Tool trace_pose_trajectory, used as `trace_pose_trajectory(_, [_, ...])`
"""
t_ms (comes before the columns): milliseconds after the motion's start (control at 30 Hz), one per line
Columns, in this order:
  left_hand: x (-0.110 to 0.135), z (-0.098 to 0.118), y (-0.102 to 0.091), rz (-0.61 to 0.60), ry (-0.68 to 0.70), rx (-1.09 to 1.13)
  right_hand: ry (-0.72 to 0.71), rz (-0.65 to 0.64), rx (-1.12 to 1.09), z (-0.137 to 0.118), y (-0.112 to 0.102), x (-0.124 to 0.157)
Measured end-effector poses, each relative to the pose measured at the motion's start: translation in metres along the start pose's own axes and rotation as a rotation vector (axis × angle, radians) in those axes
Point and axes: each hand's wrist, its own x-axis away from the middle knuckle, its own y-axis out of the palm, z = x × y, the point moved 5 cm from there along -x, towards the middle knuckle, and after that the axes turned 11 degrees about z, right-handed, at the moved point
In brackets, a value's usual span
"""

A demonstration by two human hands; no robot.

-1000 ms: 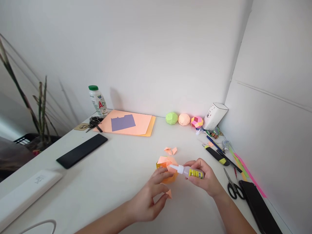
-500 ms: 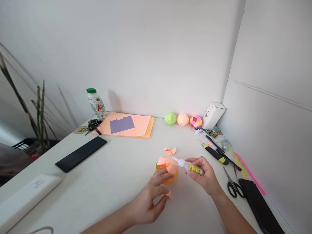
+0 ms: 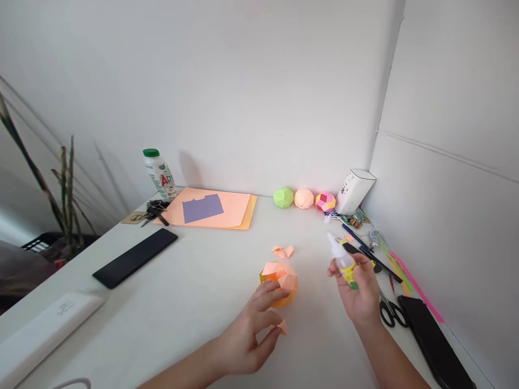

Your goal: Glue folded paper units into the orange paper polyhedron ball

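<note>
My right hand [image 3: 359, 292] grips a small glue bottle [image 3: 343, 261] with a yellow label, its white nozzle pointing up and left, well off to the right of an orange paper ball [image 3: 279, 282] on the white table [image 3: 194, 292]. My left hand [image 3: 251, 332] rests by the ball, fingertips touching its near side, and pinches a small folded orange paper piece [image 3: 282, 326] between thumb and finger. Two or three more folded orange pieces [image 3: 283, 251] lie just behind the ball.
Scissors [image 3: 389, 313], pens and a utility knife [image 3: 365, 254] lie at the right wall beside a dark phone [image 3: 433, 346]. Three paper balls [image 3: 303, 199] and a white box [image 3: 354, 192] stand at the back. Orange sheets [image 3: 213, 209], a bottle [image 3: 159, 174], keys and a black bar [image 3: 135, 257] are at the left.
My right hand has drawn the glue bottle away from the orange ball, to the right, and tipped its nozzle upward. My left hand has stayed by the ball with the small piece.
</note>
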Motion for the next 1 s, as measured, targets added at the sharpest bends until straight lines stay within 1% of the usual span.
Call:
trace_pose_trajectory(67, [0.0, -0.001, 0.001, -0.004, -0.003, -0.003, 0.015, 0.097, -0.075, -0.006, -0.005, -0.01])
trace_pose_trajectory(133, [0.001, -0.001, 0.001, -0.005, -0.008, -0.007, 0.032, 0.166, -0.114, -0.01, -0.009, -0.018])
trace_pose_trajectory(233, [0.001, -0.001, 0.001, -0.006, -0.012, -0.013, 0.0, 0.185, -0.067, -0.014, -0.014, -0.027])
trace_pose_trajectory(333, [0.001, -0.001, 0.001, -0.01, -0.006, -0.026, -0.018, 0.187, 0.205, -0.006, -0.022, -0.033])
trace_pose_trajectory(367, [0.001, -0.001, 0.001, -0.008, -0.002, -0.032, 0.005, 0.19, 0.353, 0.0, -0.025, -0.035])
trace_pose_trajectory(400, [0.001, -0.001, 0.001, -0.006, 0.002, -0.039, 0.035, 0.19, 0.424, 0.007, -0.029, -0.037])
trace_pose_trajectory(500, [0.001, 0.0, 0.001, 0.01, 0.022, -0.056, 0.086, 0.21, 0.581, 0.026, -0.041, -0.044])
trace_pose_trajectory(633, [0.0, 0.001, -0.001, 0.029, 0.034, -0.075, 0.047, 0.259, 0.814, 0.041, -0.058, -0.055])
trace_pose_trajectory(833, [-0.001, 0.003, -0.003, 0.037, 0.007, -0.081, -0.02, 0.225, 1.08, 0.051, -0.08, -0.071])
trace_pose_trajectory(1000, [-0.002, 0.003, -0.004, 0.064, -0.016, -0.075, -0.103, 0.18, 1.217, 0.053, -0.086, -0.075])
